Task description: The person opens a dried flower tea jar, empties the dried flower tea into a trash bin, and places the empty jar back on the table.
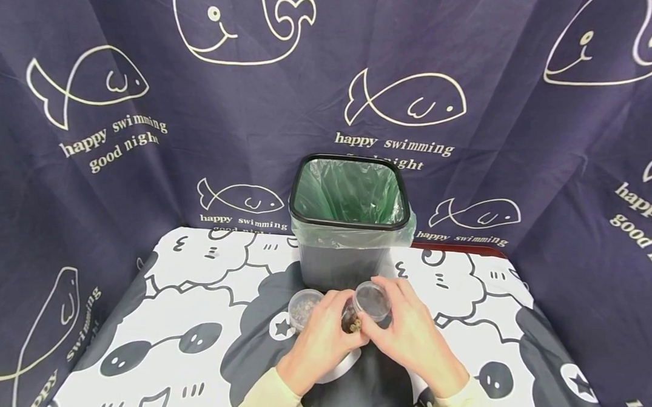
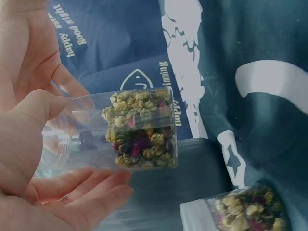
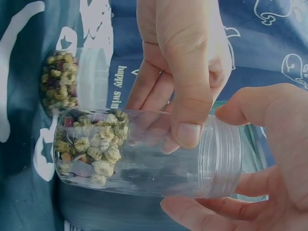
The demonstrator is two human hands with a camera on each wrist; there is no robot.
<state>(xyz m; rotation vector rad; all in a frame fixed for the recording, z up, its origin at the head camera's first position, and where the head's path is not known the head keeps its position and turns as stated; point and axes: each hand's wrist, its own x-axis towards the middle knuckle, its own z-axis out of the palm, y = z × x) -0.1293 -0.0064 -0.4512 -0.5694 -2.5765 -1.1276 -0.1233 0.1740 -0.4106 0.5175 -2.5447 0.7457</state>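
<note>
fingers of the left hand [image 1: 320, 340] are curled round the body of a clear jar [image 3: 144, 161], thumb along its wall; those of the right hand [image 1: 410, 338] are bent round its ringed top end [image 3: 221, 159], thumb on one side and fingertips on the other. the jar is midway between the desk's [image 1: 187, 307] left and right edges, on the near side of the bin [image 1: 329, 264] at the far edge. whether its base touches the desk i cannot tell, nor whether the top end is a tight lid, a loose one or the bare mouth.

the likeliest mishap is a spill: dried flowers [image 3: 98, 149] fill only the lower part, loose, so if the top is loose and the jar tips, they could slide out over the desk, some perhaps into the bin's liner [image 1: 354, 186]. a hard twist at the top against a weak hold would probably spin the smooth body in the left hand, and a sudden release could jerk it over. squeezing hard might also flex the wall, if it is thin plastic. the second jar [image 3: 74, 82] stands just beside, towards the desk's left edge; a swing of the left hand that way could knock it down.
</note>
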